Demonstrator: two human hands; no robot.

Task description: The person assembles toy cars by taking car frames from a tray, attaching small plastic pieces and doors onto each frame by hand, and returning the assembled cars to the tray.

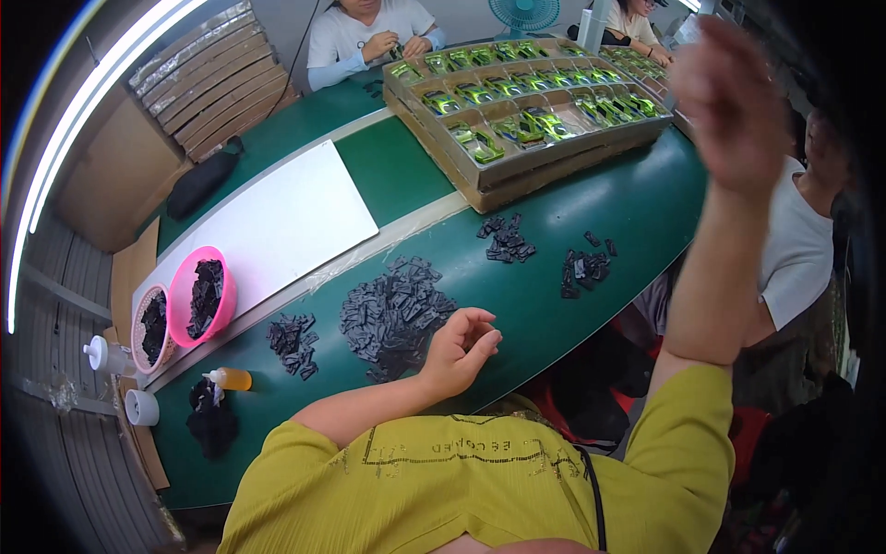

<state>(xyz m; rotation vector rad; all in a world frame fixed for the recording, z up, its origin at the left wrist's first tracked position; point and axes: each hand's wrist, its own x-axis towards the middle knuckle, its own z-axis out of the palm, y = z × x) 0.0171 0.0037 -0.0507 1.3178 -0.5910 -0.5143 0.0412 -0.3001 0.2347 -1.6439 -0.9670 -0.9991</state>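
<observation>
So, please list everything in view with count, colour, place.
Table: one, green, middle
Piles of pieces: four, black, on table
Bowl: one, pink, left
Basket: one, pink, beside bowl
Board: one, white, beyond piles
Squeeze bottle: one, amber, left
Second bottle: one, white, left
Round thing: one, white, left
Cloth: one, black, left
Pouch: one, black, beyond board
Trays: at least two, brown, far side
Packets: many, green, in trays
Cardboard stack: one, brown, top left
Fan: one, teal, top
Lamps: several, white, overhead
Other people: three, pale tops, around table
Shirt: one, yellow-green, bottom
Left hand: one, bare, by biggest pile
Right hand: one, blurred, upper right
</observation>
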